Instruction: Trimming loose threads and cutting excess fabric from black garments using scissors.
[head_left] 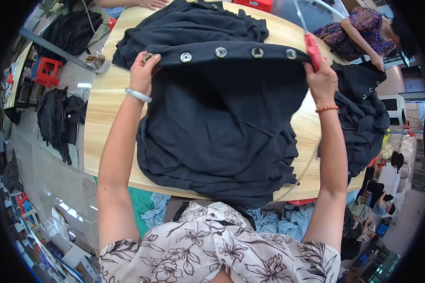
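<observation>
Stretching the band, I had left hand and right hand fingers clamped on its ends, the right's also round a red tool; even tension seemed needed next.

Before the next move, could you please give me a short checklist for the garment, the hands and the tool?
1. Left hand grips the left end of the button band: ok.
2. Right hand holds the band's right end: ok.
3. Red tool is in the right hand: ok.
4. Four buttons show uncovered between the hands: ok.
5. Dark garment lies wholly on the table: not ok; it seems to overhang the near edge.
6. Band is free of loose threads: cannot tell, too small to see.
</observation>
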Tool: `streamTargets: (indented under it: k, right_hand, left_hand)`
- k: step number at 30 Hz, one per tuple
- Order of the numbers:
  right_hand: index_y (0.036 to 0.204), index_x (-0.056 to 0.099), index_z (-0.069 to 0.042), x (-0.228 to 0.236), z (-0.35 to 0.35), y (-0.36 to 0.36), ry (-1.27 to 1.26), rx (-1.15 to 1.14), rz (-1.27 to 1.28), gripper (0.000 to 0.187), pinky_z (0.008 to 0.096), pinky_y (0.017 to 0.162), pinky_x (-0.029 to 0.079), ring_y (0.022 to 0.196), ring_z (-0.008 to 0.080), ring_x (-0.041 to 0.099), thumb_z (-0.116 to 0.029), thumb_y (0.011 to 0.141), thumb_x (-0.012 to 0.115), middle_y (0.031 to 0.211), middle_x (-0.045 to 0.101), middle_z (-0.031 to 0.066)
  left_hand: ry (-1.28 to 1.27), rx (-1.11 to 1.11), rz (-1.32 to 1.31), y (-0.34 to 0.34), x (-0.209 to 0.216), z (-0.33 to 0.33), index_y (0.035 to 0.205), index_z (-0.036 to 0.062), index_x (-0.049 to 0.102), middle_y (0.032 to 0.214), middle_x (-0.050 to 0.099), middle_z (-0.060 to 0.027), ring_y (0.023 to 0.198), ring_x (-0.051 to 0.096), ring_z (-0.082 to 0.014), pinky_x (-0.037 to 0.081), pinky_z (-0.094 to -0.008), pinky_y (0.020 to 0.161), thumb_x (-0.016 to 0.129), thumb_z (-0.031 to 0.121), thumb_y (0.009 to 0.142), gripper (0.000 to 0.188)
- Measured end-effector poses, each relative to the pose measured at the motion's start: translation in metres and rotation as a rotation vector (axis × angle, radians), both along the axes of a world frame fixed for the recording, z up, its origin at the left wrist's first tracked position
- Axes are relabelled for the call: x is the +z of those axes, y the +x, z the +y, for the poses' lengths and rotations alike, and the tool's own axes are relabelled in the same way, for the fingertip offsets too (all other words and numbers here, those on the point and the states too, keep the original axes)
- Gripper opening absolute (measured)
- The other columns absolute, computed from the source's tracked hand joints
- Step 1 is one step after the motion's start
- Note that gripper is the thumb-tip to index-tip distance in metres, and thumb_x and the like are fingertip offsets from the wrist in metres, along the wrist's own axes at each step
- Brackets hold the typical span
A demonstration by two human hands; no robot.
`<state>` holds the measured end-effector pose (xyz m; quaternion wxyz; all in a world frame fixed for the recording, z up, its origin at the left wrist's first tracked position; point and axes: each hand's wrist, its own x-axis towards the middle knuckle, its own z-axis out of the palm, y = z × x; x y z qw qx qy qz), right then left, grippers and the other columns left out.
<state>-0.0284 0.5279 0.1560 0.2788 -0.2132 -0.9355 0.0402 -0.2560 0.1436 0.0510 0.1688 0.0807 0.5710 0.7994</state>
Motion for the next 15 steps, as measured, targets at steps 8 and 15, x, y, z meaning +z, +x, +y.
streamTargets:
  k: [8,15]
  right_hand:
    - [0.101,0.07,-0.007,-0.058,-0.073,0.086,-0.542,0.215,-0.237,0.028,0.0386,0.067,0.052,0.077,0.0346,0.068,-0.022,0.078,0.077,0.084,0.07,0.016]
    - [0.109,0.057,-0.001,-0.101,-0.159,0.183,-0.542,0.391,-0.478,0.055,0.0382,0.073,0.054,0.085,0.0334,0.066,-0.042,0.078,0.076,0.104,0.065,0.0182]
  left_hand:
    - [-0.712,-0.205,0.906,0.132,-0.033,-0.059,0.1,0.0024,0.061,0.093,0.062,-0.0154,0.086,0.06,-0.0337,0.048,-0.041,0.078,0.072,0.011,0.079,0.025]
    - [-1.104,-0.589,1.333,0.199,-0.041,-0.122,0.108,0.011,0.065,0.116,0.059,-0.0106,0.116,0.053,-0.0279,0.033,-0.0561,0.104,0.062,0.015,0.077,0.031]
